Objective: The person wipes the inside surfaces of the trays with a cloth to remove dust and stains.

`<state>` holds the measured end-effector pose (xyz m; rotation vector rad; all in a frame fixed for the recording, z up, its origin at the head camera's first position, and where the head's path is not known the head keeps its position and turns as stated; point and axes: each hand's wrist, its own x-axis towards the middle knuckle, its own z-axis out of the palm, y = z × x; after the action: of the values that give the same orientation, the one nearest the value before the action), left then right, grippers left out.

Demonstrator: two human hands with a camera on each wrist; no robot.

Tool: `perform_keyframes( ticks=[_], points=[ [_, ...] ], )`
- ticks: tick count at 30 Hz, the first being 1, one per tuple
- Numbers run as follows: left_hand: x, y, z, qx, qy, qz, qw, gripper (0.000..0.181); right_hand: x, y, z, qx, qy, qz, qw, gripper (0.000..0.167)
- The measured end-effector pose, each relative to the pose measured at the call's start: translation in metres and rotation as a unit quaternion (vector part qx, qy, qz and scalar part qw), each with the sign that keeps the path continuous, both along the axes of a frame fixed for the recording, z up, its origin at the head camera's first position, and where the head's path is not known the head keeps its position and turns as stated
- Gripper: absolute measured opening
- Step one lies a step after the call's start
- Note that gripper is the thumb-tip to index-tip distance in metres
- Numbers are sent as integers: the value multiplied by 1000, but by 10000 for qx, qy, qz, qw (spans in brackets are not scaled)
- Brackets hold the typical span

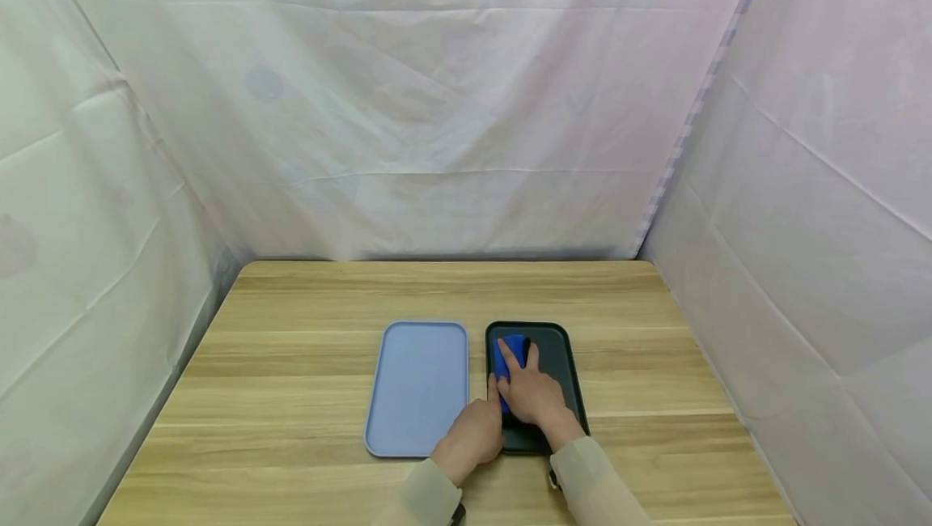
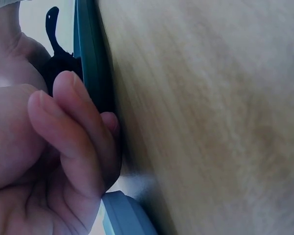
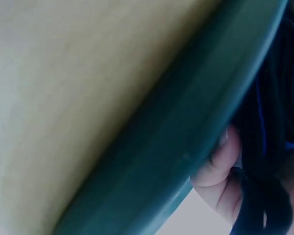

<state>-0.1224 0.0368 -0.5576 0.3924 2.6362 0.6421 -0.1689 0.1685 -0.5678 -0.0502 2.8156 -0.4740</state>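
A folded blue-and-black fabric item point(image 1: 518, 341) lies along the left side of a dark green tray point(image 1: 557, 360); its exact kind cannot be told. My right hand point(image 1: 537, 393) rests on it from above, with two fingers extended and spread apart. My left hand point(image 1: 475, 434) is at the tray's near left edge, index finger pointing forward beside the item and the other fingers bent. The left wrist view shows a black loop point(image 2: 52, 27) sticking out past the hand. In the right wrist view, dark folded layers point(image 3: 279, 98) sit beyond the tray's rim, near bent fingers.
A light blue tray point(image 1: 417, 384) lies left of the dark green one, a narrow gap between them. Both are on a wood-grain table point(image 1: 291, 364). White sheets point(image 1: 437, 105) hang behind the table and along both sides.
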Motion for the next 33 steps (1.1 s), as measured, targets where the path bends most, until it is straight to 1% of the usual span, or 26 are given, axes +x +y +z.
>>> perform_keyframes(
  ticks=[7, 14, 20, 26, 33],
  points=[
    [0, -1, 2, -149, 125, -69, 9998, 94, 3, 0, 0, 1, 4, -24, 10000, 67],
    [0, -1, 0, -130, 169, -46, 9998, 94, 6, 0, -2, 46, 58, -37, 10000, 67],
    [0, 0, -2, -133, 130, -19, 9998, 96, 9, 0, -2, 24, 167, -5, 9999, 66],
    [0, -1, -2, -102, 74, -20, 9999, 95, 10, 1, -2, -46, 158, 9, 9999, 67],
    [-1, 1, -4, -80, -37, 35, 10000, 96, 10, 7, -1, 35, 142, 127, 9998, 69]
  ],
)
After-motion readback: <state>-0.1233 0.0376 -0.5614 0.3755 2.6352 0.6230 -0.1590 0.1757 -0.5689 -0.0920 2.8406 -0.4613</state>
